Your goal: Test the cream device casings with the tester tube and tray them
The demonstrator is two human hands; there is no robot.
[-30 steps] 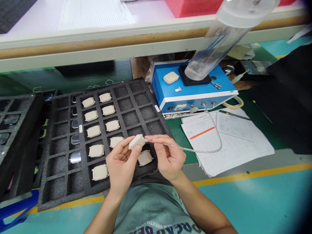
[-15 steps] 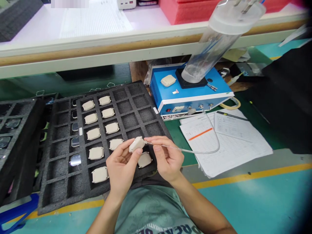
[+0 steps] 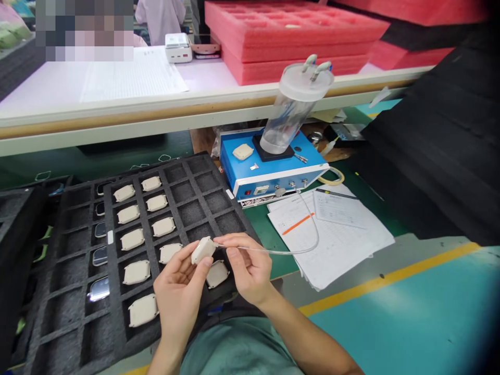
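Between thumb and fingers, my left hand [image 3: 180,284] grips a cream watch case [image 3: 203,250], tilted on its edge above the tray. My right hand [image 3: 250,266] is closed on the end of a thin clear tube [image 3: 289,252], whose tip meets the right side of the case. From there the tube loops back to the front of a blue box-shaped machine [image 3: 273,169]. Beneath my hands lies a black foam tray [image 3: 177,174] with several cream cases in its pockets. One loose case [image 3: 217,274] sits in a pocket under the gap between my hands.
A clear cylinder [image 3: 287,117] and another cream case [image 3: 242,151] stand on the machine. Papers [image 3: 332,239] with an orange strip lie to the right. A raised shelf [image 3: 136,112] crosses the back, bearing red foam trays [image 3: 273,49]. People in pale clothing [image 3: 160,21] are beyond.
The camera view has tilted up, showing more of the shelf and background. Both hands keep hold of the watch case and tube, with little change between them.
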